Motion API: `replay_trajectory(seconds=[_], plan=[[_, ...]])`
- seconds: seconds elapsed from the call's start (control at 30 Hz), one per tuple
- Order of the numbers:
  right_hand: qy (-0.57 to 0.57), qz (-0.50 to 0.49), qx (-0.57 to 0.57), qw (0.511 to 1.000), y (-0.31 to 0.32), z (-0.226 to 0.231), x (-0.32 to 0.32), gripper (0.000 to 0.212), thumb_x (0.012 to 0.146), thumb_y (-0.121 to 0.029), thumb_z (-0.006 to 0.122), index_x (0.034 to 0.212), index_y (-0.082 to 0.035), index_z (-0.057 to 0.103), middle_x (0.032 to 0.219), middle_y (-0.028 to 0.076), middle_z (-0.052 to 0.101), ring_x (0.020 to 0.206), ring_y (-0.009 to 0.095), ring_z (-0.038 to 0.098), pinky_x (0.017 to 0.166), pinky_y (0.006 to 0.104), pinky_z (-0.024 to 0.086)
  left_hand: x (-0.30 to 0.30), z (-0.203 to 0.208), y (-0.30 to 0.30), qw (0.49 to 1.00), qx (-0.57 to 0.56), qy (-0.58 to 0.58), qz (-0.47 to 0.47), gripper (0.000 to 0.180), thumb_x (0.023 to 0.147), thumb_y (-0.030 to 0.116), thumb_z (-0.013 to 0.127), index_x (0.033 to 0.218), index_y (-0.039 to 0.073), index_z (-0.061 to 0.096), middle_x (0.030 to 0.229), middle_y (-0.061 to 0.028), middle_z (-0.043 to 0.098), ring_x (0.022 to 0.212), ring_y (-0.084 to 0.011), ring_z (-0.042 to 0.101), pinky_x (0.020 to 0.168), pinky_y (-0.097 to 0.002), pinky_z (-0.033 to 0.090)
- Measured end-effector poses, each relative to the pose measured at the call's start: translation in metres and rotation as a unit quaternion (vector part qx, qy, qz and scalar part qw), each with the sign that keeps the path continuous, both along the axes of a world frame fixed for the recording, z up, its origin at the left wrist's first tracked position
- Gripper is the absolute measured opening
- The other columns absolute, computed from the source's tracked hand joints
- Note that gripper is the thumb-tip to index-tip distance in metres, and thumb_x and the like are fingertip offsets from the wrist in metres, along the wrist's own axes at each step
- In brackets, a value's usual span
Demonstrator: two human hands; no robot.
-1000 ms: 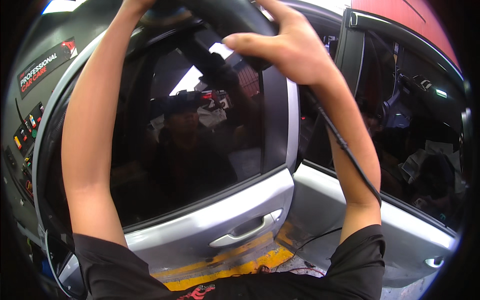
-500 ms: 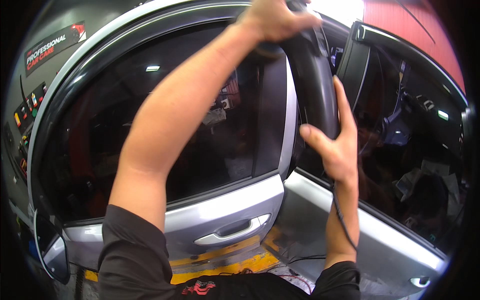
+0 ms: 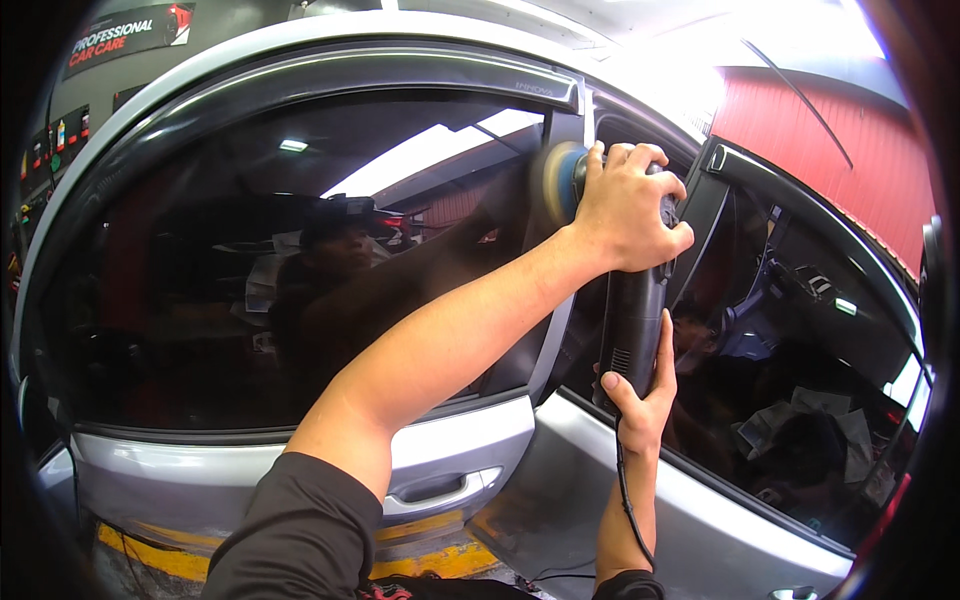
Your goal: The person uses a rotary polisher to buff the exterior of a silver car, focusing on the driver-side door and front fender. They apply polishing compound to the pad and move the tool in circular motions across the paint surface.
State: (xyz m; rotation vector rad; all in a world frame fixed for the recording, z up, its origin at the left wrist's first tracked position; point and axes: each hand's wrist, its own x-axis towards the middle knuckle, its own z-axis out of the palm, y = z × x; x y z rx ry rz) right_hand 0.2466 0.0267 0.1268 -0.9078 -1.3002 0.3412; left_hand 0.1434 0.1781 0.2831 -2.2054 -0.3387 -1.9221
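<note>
A black electric car polisher [image 3: 633, 315] stands upright in both my hands, its cord running down past my right wrist. My left hand [image 3: 635, 205] is closed over the top of its head, fingers curled round the far side. Lower down, my right hand [image 3: 645, 400] wraps the body of the tool near its bottom end. The round foam pad [image 3: 558, 187], yellowish with a blue backing, faces the black pillar strip at the rear edge of the front door window [image 3: 430, 290]. It appears to touch there; blur on the pad hides the exact contact.
The silver front door [image 3: 200, 460] has a handle [image 3: 445, 490] below the glass. To the right, another car door [image 3: 690, 500] stands swung out. A dark visor [image 3: 350, 70] runs above the window. Yellow floor markings [image 3: 430, 560] and cables lie below; a red corrugated wall [image 3: 810, 140] rises behind.
The polisher's head and my left hand sit lower in the picture, with the pad now plainly visible. My right hand also appears lower. The view takes in more of the roof and ceiling.
</note>
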Motion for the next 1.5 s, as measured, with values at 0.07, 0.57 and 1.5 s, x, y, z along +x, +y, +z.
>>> replay_trajectory(seconds=[0.07,0.57,1.5], plan=[[0.000,0.010,0.006,1.000,0.003,0.006,0.001,0.109,0.076,-0.017,0.085,0.168,0.002,0.029,0.142,0.018,0.060,0.120,0.023,0.063,0.106,0.0347,0.049,-0.002,0.002,0.001,1.000,0.000,-0.021,0.008,0.033,0.073,0.038,0.076,0.097,0.016,0.083,0.130,-0.0113,0.067,0.128,-0.0351,0.058,0.116,-0.0522,0.034],[-0.033,-0.028,0.014,0.999,0.017,0.043,0.003,0.112,0.074,-0.028,0.088,0.168,-0.004,0.031,0.117,0.016,0.066,0.088,0.023,0.072,0.078,0.0344,0.063,0.003,0.036,0.019,0.997,-0.043,-0.056,-0.035,0.031,0.074,0.040,0.074,0.092,0.017,0.084,0.127,-0.0077,0.071,0.126,-0.0338,0.059,0.111,-0.0511,0.038],[-0.005,-0.011,-0.006,1.000,0.003,0.033,0.012,0.108,0.075,-0.018,0.084,0.168,0.000,0.031,0.127,0.015,0.066,0.102,0.020,0.066,0.093,0.0321,0.054,0.010,0.022,0.016,0.996,-0.050,0.063,-0.027,0.048,0.071,0.045,0.076,0.110,0.017,0.080,0.144,-0.0181,0.057,0.136,-0.0418,0.048,0.118,-0.0550,0.030]])
